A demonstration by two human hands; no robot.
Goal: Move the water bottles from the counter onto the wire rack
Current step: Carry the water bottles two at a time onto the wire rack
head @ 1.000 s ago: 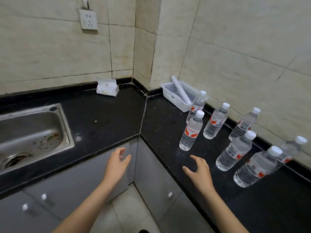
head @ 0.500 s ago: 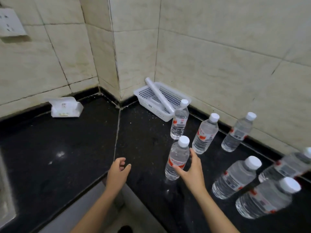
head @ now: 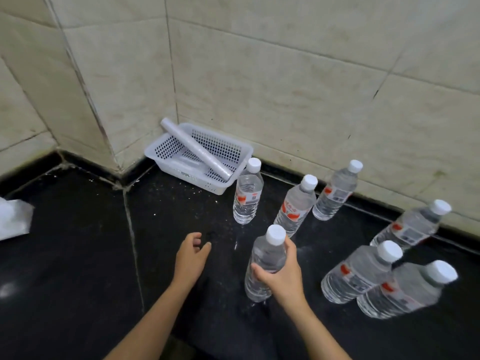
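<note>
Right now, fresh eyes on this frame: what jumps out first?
The right hand wrapped around a water bottle at the near centre of the black counter, with six more white-capped bottles standing to its right and behind. The left hand hovers open and empty beside it. A white basket holding a roll sits in the tiled corner.

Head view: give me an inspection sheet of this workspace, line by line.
Surface: black counter, white specks near the corner.
Job's things: seven water bottles, all upright with white caps; nearest bottle is gripped, six others stand free toward the wall. Wire rack not in view.
Clutter: white perforated basket in the corner holding a plastic-wrapped roll; white packet at left edge.
Hands: right hand wrapped around the nearest bottle; left hand open, empty, over the counter.
Cables: nothing seen.
Surroundings: beige tiled walls meeting in a corner.
</note>
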